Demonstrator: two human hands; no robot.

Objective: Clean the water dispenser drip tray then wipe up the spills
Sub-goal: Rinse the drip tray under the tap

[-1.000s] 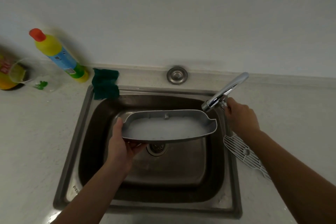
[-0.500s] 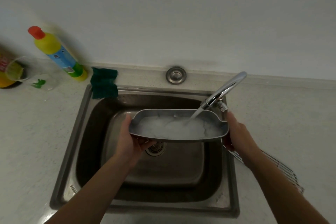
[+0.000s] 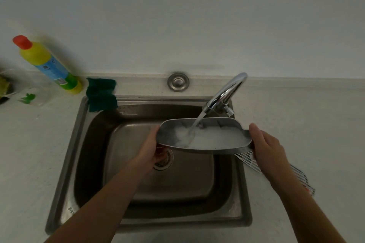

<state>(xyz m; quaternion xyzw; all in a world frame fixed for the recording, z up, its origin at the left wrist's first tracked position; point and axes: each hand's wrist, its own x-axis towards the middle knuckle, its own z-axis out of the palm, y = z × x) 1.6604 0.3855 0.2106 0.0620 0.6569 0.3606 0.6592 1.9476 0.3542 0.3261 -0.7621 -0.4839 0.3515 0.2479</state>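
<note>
I have both hands, left hand (image 3: 150,147) and right hand (image 3: 264,146), gripping the soapy drip tray (image 3: 205,138) by its ends under the faucet (image 3: 225,92); it's probably slippery and growing heavier.

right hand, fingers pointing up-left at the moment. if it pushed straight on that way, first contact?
It already touches it: the right hand grips the drip tray at its right end. Beyond that lies the faucet, though depth is unclear.

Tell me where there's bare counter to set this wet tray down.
Bare counter left of the sink, below the detergent bottle and green sponge. The far right is bare too. Crowded: the white grille beside the right hand.
</note>
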